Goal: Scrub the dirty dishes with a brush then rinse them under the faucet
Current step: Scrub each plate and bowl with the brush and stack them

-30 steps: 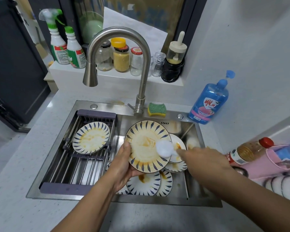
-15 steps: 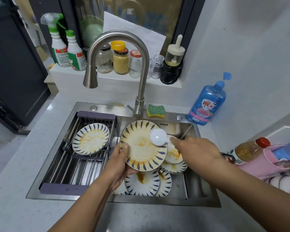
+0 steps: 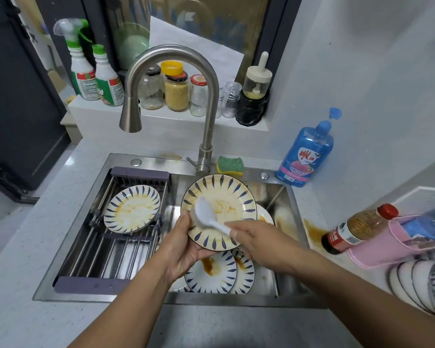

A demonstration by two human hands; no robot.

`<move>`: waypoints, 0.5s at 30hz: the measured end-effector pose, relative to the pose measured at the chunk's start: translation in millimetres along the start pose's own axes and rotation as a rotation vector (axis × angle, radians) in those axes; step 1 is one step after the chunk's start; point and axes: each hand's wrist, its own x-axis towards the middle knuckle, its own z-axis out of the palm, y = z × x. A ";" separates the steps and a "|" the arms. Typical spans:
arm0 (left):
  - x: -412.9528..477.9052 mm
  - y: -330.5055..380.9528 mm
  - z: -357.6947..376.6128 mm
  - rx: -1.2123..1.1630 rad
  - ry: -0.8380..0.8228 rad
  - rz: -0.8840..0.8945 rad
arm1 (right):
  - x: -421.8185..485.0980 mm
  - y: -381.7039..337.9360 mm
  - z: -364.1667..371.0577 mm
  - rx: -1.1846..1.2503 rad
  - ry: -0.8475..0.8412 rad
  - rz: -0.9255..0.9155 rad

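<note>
Stacked plates (image 3: 211, 272), smeared brown, lie in the near part of the sink (image 3: 211, 301), under my view of both hands. I see the left hand (image 3: 183, 249) gripping a plate (image 3: 231, 194) by its lower left edge, thumb on the face and fingers curled beneath. It holds the plate tilted over the sink's middle. The right hand (image 3: 256, 241) has its fingers clamped on the handle of the brush (image 3: 205, 213), whose white head rests on the plate's stained face. A rack (image 3: 111, 247) fills the sink's left half and carries another stained dish (image 3: 132, 209). Behind the sink stand the faucet (image 3: 209, 96), a sponge (image 3: 230, 165) and a soap bottle (image 3: 305, 154).
</note>
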 end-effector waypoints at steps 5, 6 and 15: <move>-4.2 5.0 -6.0 -0.056 0.001 -0.031 | 3.3 -3.5 -43.6 0.120 0.400 0.033; -5.1 7.4 -6.1 -0.060 0.003 -0.036 | 6.6 -2.1 -51.4 0.125 0.447 0.046; -13.4 32.6 4.4 0.089 -0.066 -0.119 | 34.0 -5.6 -45.2 0.684 0.155 0.212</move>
